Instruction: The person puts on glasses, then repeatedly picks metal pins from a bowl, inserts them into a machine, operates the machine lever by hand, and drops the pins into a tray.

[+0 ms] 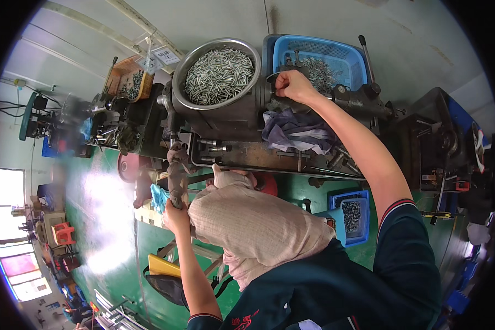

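Gripping a long dark metal lever (pixel 177 177) below-left of the round silver metal bowl (pixel 217 42), left hand (pixel 176 218) clamped; right hand (pixel 295 86) has fingers bunched right of it, can't tell on what.

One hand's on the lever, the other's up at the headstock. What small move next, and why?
I'd probably draw the right hand clear of the headstock before the left hand moves the lever: the right sits close to the headstock's end, while the left is closed around the lever's lower end. Whether the right holds anything is unclear.
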Available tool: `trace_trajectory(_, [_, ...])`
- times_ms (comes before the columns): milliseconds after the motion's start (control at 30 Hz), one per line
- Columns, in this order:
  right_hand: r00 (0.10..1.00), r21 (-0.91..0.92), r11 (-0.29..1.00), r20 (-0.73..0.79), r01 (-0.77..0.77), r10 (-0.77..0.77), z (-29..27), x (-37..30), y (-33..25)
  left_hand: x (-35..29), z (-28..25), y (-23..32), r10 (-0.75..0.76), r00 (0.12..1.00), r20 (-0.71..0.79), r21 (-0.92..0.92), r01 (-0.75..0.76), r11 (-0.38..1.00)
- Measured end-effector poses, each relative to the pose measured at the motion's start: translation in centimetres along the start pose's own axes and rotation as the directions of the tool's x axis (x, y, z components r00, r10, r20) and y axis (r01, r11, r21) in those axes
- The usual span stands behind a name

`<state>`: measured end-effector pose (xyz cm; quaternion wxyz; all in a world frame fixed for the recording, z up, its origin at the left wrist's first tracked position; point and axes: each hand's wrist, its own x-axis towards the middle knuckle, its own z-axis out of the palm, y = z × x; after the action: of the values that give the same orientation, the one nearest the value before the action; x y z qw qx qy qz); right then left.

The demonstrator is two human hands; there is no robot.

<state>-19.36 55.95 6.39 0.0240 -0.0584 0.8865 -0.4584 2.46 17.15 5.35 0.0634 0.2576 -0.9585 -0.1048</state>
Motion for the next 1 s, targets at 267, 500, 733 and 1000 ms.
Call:
trace_trajectory(267, [0.999, -0.077, 0.997, -0.044, 0.003, -0.006, 0.1, -0.7, -1.4, 0.1, 0.2, 0.0, -0.002, 1.0, -0.002, 0.028, 0.002, 1.0])
trace_trajectory(500, [0.998, -0.077, 0.997, -0.055, 0.0, -0.004, 0.3, -0.8, -1.9, 5.1, 0.5, -5.3, 0.143, 0.98, -0.139, 0.147, -0.122, 0.982])
trace_trajectory(733, [0.998, -0.099, 0.995, -0.048, 0.024, -0.029, -0.3, -0.6, -1.3, 8.5, 0.4, -7.2, 0.185, 0.98, -0.073, 0.171, -0.171, 0.97])
trace_trajectory(1000, [0.984, -0.668, 0.723, -0.132, -0.175, 0.116, -10.1, 2.6, 0.7, 10.5, 0.7, -9.1, 0.237, 0.97, -0.047, 0.207, -0.223, 0.953])
